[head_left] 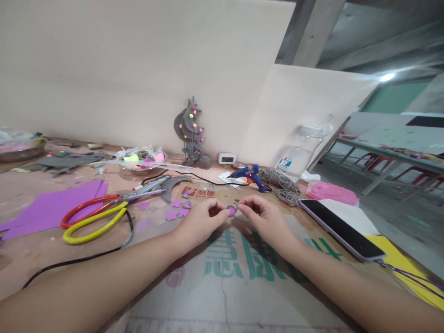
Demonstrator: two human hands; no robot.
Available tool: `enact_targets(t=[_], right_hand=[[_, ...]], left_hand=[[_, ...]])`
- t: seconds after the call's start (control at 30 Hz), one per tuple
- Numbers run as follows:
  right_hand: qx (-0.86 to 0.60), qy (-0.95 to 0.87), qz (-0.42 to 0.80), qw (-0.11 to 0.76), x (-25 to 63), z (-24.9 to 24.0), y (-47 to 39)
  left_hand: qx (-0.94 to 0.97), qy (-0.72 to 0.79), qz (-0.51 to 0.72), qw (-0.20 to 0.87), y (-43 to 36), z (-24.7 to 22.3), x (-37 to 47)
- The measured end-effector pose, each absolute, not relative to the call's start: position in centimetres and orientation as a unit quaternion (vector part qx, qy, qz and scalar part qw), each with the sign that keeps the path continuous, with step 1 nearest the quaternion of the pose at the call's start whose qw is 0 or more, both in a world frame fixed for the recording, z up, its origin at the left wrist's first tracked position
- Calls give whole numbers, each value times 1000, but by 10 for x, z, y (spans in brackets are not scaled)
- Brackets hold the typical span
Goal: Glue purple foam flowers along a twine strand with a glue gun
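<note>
Between my hands, above the printed cardboard sheet point(236, 296), is a small round purple piece point(231, 211) with a grey rim. My left hand point(208, 215) pinches its left edge between thumb and fingertips. On the other side my right hand point(258, 212) has thumb and forefinger closed on a thin grey cord point(239, 216) that runs to the piece. Left of my left hand lie several purple flower cut-outs point(171, 215). A grey crescent piece point(169, 187) rests behind them.
Scissors point(92, 226) with red and yellow handles lie on purple sheets point(58, 208) at left. A blue glue gun point(255, 175), grey cord bundles point(280, 180) and a clear bottle point(300, 150) stand behind. A phone point(342, 229) lies right. A grey moon-shaped decoration point(190, 125) stands by the wall.
</note>
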State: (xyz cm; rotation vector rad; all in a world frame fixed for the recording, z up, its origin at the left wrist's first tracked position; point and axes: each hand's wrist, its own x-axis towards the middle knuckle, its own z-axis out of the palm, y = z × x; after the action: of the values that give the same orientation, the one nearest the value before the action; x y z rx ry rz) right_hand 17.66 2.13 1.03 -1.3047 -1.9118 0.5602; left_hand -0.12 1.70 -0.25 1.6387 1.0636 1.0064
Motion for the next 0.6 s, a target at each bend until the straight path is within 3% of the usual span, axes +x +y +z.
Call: enact_targets(t=[0.1,0.2,0.5,0.6], right_hand=[[-499,-740,228,388,178,9,26],[-480,-695,240,479,182,9,28],[-429,-501,415,627,198,14,43],[-425,-479,396,658,207,15,56]], left_hand=[[664,432,412,450,19,-6,-1],[660,439,412,450,20,-7,-2],[637,451,425,458,22,-4,-2],[639,447,428,457,22,-6,-2]])
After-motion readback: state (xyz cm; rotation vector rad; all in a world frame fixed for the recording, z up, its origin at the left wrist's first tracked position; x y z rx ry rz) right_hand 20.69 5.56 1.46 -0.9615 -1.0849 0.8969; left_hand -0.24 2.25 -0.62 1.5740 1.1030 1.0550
